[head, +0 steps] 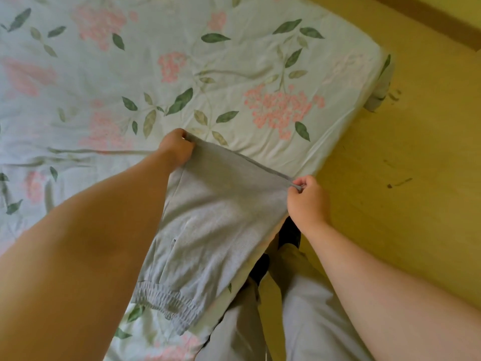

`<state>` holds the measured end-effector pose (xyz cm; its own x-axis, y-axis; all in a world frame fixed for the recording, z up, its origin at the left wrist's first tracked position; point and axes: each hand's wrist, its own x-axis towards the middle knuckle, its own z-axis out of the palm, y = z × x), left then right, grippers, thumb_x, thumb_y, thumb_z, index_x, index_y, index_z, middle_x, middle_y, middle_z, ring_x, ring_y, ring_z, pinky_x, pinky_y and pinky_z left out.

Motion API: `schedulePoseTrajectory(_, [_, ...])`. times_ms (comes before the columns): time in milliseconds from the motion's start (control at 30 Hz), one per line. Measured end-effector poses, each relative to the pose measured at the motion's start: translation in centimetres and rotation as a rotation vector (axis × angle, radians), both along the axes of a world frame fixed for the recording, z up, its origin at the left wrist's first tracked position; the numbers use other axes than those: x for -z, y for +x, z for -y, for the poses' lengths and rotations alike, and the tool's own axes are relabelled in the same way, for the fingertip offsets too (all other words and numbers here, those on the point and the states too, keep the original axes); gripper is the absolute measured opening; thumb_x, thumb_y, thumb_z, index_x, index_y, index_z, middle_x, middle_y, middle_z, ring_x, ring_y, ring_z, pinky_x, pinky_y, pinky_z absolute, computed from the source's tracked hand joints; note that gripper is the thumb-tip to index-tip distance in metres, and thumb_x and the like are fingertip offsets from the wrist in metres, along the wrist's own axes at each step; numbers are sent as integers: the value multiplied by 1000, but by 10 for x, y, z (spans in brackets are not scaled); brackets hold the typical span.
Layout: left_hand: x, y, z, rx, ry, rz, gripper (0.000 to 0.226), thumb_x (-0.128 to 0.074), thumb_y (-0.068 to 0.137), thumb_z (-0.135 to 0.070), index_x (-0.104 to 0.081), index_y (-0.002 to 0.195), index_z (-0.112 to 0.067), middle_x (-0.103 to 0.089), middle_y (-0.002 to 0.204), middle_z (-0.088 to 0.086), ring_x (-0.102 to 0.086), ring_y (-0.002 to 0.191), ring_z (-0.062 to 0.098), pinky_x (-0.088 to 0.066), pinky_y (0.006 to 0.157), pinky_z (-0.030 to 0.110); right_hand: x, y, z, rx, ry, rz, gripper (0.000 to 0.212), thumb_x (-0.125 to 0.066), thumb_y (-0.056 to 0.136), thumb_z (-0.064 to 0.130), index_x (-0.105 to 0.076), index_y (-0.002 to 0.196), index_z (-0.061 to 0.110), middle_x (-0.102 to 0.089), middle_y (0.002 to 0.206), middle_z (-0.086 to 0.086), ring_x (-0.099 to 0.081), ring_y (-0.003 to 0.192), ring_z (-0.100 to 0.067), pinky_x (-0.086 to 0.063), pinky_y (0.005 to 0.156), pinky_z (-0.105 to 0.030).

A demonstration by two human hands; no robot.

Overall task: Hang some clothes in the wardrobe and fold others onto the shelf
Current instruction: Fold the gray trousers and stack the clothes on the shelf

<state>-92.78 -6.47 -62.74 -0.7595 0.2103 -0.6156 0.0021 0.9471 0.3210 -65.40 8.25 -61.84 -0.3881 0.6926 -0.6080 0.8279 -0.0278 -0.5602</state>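
- Both hands, left (177, 147) and right (307, 196), pinched the grey trousers' (208, 225) hem over the bed (234, 74).
- Folding looked barely begun; shelf and wardrobe were unseen.

The garment (208, 225) is plain light grey, the bed sheet (234, 74) pale greenish white printed with pink flower clusters and green and olive leaves, the floor (403, 165) yellow wood-toned with dark smudges, and the person's trousers (312, 321) pale grey
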Motion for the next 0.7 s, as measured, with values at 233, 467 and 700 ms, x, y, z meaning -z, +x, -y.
schedulePoseTrajectory(233, [23,-3,-11,256,-100,-78,23,-51,88,-10,-56,106,-24,-51,107,-1,-53,100,27,-46,98,46,27,-2,-15,-255,55,89,21,-47,103,21,-60,119,14,-51,126,-5,-56,98,-22,-48,83,-34])
schedulePoseTrajectory(467, [24,-18,-30,731,-266,-56,47,-59,84,0,-54,124,-25,-57,118,6,-54,94,25,-49,75,35,35,-4,-36,-431,3,96,15,-47,103,18,-58,113,17,-50,120,-1,-49,95,-16,-39,79,-29])
schedulePoseTrajectory(700, [7,-49,-43,749,-492,-153,30,-52,89,-2,-67,114,-6,-61,108,15,-61,89,31,-56,78,38,42,-8,-48,-463,-30,61,7,-39,106,16,-46,104,17,-51,109,-4,-50,93,-19,-38,68,-29])
